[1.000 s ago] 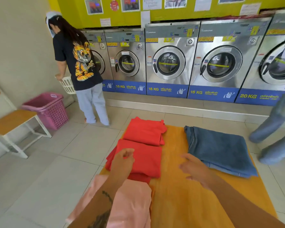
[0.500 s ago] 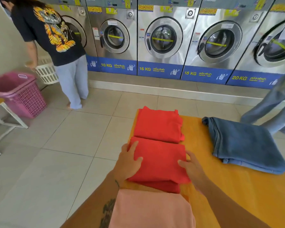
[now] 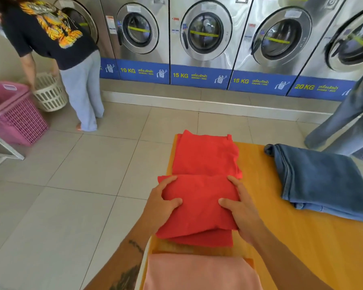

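A folded red garment (image 3: 199, 206) lies on the orange table (image 3: 302, 243). My left hand (image 3: 161, 203) grips its left edge, thumb on top and fingers curled round the side. My right hand (image 3: 240, 208) grips its right edge the same way. A second folded red garment (image 3: 205, 155) lies just beyond it, at the table's far left corner. A folded pink garment (image 3: 199, 273) lies nearest me. Folded blue jeans (image 3: 321, 181) lie on the right of the table.
A row of steel washing machines (image 3: 203, 38) lines the far wall. A person in a black shirt (image 3: 57, 38) bends over a white basket (image 3: 50, 93) beside a pink basket (image 3: 13, 111). Another person's legs (image 3: 344, 118) stand at the right. Tiled floor lies left of the table.
Both hands reached forward from above the table and took hold of the near red garment by its two sides. The view tilted down and moved closer.
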A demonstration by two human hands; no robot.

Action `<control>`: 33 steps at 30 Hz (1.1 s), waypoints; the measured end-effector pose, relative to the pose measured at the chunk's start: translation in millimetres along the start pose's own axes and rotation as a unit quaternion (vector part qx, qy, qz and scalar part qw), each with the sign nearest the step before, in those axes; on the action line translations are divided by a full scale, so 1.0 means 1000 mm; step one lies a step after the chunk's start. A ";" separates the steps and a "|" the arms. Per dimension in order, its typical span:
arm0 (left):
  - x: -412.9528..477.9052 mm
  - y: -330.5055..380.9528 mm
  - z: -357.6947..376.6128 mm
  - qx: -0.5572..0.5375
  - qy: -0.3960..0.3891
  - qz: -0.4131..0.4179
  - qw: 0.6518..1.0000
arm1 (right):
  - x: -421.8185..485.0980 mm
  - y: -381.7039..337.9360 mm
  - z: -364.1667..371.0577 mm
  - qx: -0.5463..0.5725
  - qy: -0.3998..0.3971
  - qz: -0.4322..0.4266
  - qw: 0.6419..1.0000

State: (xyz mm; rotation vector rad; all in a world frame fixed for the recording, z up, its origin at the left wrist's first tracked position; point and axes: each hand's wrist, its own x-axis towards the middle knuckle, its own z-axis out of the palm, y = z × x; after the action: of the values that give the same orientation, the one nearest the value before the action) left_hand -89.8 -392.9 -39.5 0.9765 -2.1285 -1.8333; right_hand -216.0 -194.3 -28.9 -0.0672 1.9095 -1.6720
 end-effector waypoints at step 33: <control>-0.003 -0.001 -0.005 0.162 -0.014 0.043 0.986 | 0.028 -0.025 -0.060 -0.353 -0.001 -0.066 0.933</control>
State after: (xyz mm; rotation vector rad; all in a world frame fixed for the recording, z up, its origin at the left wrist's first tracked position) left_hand -84.5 -395.4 -38.4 0.9060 -2.4981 -1.4984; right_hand -275.1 -157.6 -15.3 -0.4867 2.4530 -0.9723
